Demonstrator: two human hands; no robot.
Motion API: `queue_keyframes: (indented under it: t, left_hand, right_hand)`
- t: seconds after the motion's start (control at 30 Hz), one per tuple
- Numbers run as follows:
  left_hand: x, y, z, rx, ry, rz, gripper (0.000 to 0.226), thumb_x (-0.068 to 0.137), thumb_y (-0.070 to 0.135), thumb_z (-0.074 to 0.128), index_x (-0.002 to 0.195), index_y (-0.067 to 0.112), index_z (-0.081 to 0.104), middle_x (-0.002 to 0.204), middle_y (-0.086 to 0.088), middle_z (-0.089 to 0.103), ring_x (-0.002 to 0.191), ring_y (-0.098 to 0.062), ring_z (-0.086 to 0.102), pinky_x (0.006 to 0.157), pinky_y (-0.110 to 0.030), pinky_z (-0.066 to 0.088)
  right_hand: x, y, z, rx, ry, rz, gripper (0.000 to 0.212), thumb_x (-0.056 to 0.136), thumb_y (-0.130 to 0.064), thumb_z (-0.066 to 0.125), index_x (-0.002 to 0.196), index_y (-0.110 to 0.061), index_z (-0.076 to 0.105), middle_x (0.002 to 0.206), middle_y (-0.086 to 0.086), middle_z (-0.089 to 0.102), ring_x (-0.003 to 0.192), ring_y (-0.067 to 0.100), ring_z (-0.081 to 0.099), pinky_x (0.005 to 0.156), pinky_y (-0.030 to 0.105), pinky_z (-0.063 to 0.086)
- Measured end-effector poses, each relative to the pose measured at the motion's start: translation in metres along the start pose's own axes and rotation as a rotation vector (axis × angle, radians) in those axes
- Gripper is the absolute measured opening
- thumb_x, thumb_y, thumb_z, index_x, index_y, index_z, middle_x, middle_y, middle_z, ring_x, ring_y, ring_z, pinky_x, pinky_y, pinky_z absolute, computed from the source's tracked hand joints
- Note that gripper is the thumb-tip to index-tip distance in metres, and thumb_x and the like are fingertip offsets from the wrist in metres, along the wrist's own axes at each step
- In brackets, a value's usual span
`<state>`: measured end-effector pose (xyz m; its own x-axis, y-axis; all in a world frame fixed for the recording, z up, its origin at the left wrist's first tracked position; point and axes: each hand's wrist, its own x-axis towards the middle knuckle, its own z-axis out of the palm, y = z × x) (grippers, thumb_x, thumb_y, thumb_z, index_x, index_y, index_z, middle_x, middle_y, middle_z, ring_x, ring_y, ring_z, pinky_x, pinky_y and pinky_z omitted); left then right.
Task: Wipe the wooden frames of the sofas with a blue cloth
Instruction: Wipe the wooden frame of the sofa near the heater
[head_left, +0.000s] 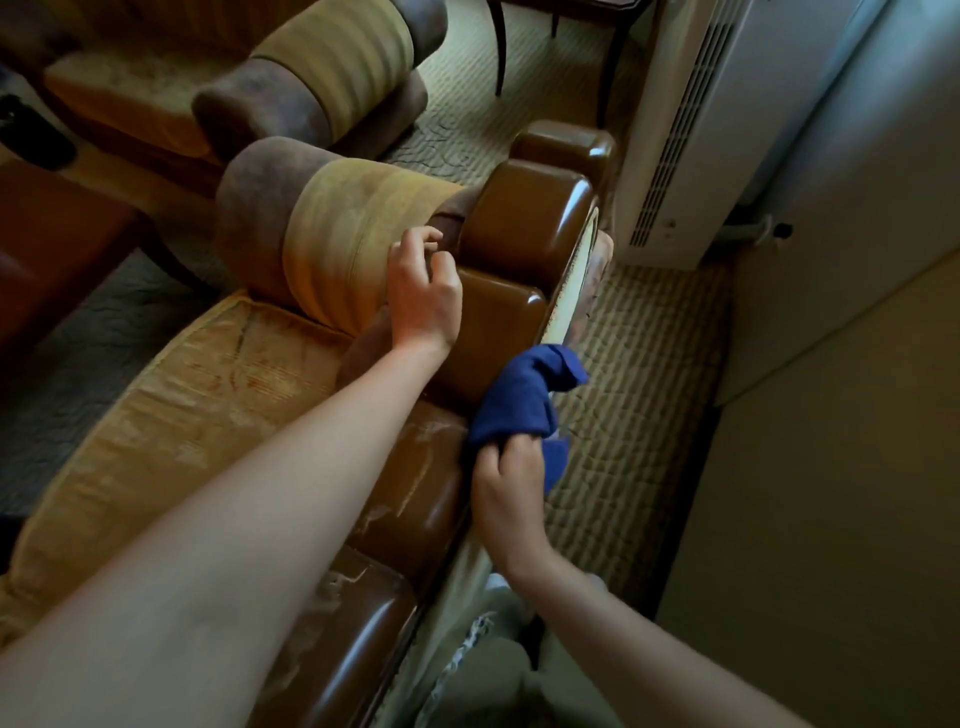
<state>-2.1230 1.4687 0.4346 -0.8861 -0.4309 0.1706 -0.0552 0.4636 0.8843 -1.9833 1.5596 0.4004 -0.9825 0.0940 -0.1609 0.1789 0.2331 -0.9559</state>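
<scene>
A glossy brown wooden sofa frame (524, 223) runs from the bottom centre up to the middle, made of rounded blocks with scuffed pale streaks on the near ones. My right hand (506, 499) is shut on a bunched blue cloth (519, 400), which presses against the outer edge of the frame. My left hand (423, 291) rests on top of the frame beside a yellow and brown bolster (332, 244), fingers loosely curled with nothing in them. A yellow seat cushion (171, 415) lies to the left.
A second sofa (322, 67) stands at the top left. A white floor-standing air conditioner (691, 130) stands close behind the frame, with a pale wall to the right. Patterned carpet (639, 374) covers the narrow gap. Dark chair legs (501, 47) show at the top.
</scene>
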Motion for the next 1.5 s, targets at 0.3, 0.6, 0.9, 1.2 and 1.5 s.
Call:
queue_keyframes:
  t: [0.3, 0.6, 0.9, 1.2, 1.5]
  left_hand:
    - [0.009, -0.005, -0.001, -0.147, 0.098, -0.097, 0.047, 0.075, 0.024, 0.035, 0.104, -0.003, 0.060, 0.098, -0.007, 0.060, 0.090, -0.014, 0.049, 0.075, -0.017, 0.032]
    - [0.021, -0.006, -0.001, -0.280, 0.086, -0.317, 0.035, 0.083, 0.023, 0.037, 0.092, 0.003, 0.064, 0.106, -0.018, 0.063, 0.101, -0.026, 0.056, 0.091, -0.034, 0.043]
    - [0.023, -0.003, -0.011, -0.536, 0.290, -0.707, 0.034, 0.096, 0.025, 0.033, 0.074, 0.016, 0.058, 0.078, -0.006, 0.061, 0.072, -0.018, 0.056, 0.062, -0.024, 0.043]
    - [-0.022, 0.013, -0.047, 0.491, -0.127, -0.743, 0.031, 0.097, 0.019, 0.035, 0.108, 0.006, 0.062, 0.114, -0.013, 0.059, 0.104, -0.029, 0.054, 0.087, -0.035, 0.042]
    - [-0.108, 0.036, -0.119, 0.842, 0.006, -0.981, 0.026, 0.095, 0.015, 0.040, 0.110, 0.008, 0.059, 0.103, -0.010, 0.056, 0.088, -0.025, 0.053, 0.072, -0.034, 0.040]
  right_hand:
    - [0.131, -0.053, -0.003, -0.941, -0.061, -0.631, 0.034, 0.084, -0.029, 0.045, 0.081, -0.006, 0.069, 0.083, 0.011, 0.070, 0.094, 0.031, 0.062, 0.114, 0.049, 0.013]
    - [0.153, -0.052, -0.005, -0.846, -0.282, -1.080, 0.027, 0.078, -0.024, 0.041, 0.067, -0.011, 0.061, 0.068, 0.005, 0.065, 0.069, 0.027, 0.063, 0.082, 0.037, 0.037]
    - [0.179, -0.057, -0.009, -0.379, -0.639, -0.921, 0.023, 0.086, -0.006, 0.049, 0.097, 0.000, 0.068, 0.105, 0.014, 0.068, 0.099, 0.027, 0.063, 0.087, 0.032, 0.044]
    - [0.169, -0.028, -0.035, -0.590, -0.477, -1.205, 0.035, 0.088, -0.028, 0.049, 0.114, -0.011, 0.067, 0.123, 0.002, 0.064, 0.119, 0.019, 0.056, 0.100, 0.043, 0.040]
    - [0.130, -0.085, 0.045, -1.097, -1.193, -1.065, 0.035, 0.096, -0.022, 0.032, 0.109, -0.011, 0.063, 0.114, 0.011, 0.064, 0.106, 0.031, 0.058, 0.092, 0.037, 0.035]
